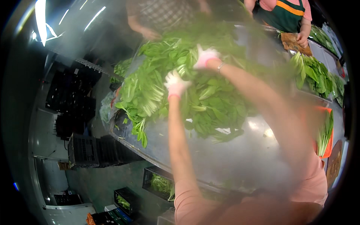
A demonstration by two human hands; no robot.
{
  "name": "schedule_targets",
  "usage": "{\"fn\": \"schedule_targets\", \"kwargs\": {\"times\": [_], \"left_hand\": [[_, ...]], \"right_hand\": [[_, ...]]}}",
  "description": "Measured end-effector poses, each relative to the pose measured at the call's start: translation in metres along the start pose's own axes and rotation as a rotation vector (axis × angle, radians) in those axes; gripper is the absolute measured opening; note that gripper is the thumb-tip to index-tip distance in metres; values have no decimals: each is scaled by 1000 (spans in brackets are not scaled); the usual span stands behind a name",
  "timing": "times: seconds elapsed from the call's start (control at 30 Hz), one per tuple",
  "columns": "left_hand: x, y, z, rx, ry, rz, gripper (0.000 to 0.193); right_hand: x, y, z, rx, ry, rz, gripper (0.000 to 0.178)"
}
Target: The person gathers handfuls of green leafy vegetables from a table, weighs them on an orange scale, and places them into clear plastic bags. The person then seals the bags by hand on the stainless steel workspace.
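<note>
A large heap of leafy greens (146, 90) with pale stalks spreads over a metal table (221, 161). Both my hands wear white gloves with pink cuffs. My left hand (176, 85) lies on the heap, its fingers apart against leaves and pale stalks. Farther back and to the right, my right hand (206, 58) touches the greens with its fingers spread. Haze over the lens blurs the fingertips, and neither hand plainly grips a bunch. Some greens (141, 131) droop at the table's left edge.
Across the table a person in a checked garment (165, 15) reaches to the heap. At the upper right, another person's hand (302, 38) holds a brown board (294, 42) beside bundled greens (313, 73). Black crates (83, 150) stand left; a crate of greens (157, 182) sits below.
</note>
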State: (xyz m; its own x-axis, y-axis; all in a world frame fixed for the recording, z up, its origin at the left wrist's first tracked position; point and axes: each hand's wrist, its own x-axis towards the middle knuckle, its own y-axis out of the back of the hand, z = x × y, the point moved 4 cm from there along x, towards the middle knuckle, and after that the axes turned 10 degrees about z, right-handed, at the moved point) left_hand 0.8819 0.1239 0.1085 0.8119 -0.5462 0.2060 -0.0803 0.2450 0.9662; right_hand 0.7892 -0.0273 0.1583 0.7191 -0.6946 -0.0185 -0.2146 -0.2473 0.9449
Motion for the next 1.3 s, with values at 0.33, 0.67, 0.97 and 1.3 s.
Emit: {"fn": "schedule_targets", "kwargs": {"times": [0.33,0.67,0.97,1.3], "left_hand": [[7,14,13,32,-7,-181,112],[3,7,14,31,15,-100,107],[-7,15,24,18,-77,-180,116],[12,11,26,35,-35,-212,104]], "right_hand": [[12,-7,64,279,-71,35,92],[-54,14,102,1136,110,546,90],[-273,23,165,1134,-137,617,85],[-375,-78,226,963,-548,191,87]]}}
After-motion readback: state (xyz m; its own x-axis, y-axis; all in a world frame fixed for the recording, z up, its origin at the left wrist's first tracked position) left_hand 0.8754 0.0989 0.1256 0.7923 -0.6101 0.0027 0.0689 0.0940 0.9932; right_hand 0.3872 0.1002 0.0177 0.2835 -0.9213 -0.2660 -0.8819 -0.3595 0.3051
